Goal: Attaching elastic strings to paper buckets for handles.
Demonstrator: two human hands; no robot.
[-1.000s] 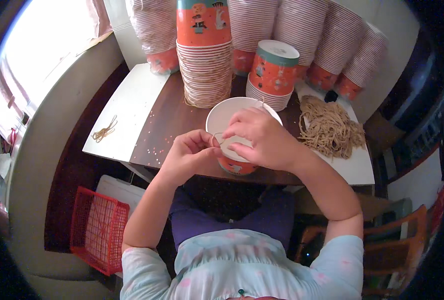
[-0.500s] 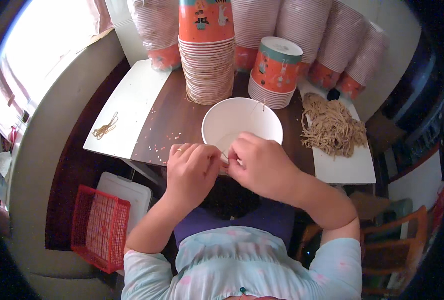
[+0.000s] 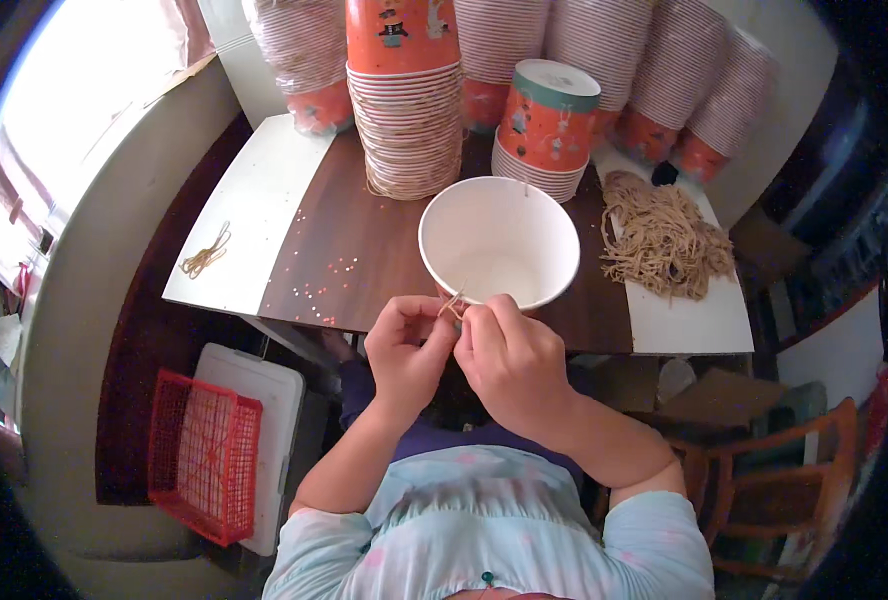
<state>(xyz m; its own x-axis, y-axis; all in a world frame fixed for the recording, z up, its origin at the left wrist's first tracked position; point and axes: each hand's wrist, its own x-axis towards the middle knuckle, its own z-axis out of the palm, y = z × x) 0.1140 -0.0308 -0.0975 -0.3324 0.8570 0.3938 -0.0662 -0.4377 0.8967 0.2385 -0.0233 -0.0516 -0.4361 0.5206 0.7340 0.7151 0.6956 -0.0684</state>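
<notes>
Head view — cup mouth up.

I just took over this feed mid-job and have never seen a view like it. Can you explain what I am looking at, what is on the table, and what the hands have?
This is one wide fisheye camera worn on a person's head, looking down, so straight edges bend near the rim. No machine: the two bare hands are the wearer's own. The left hand and right hand meet at the near rim of an open white paper bowl, pinching a thin tan band between their fingertips. On the brown table behind it stand tall stacks of orange paper cups, with a heap of tan bands on a white sheet to the right.
</notes>
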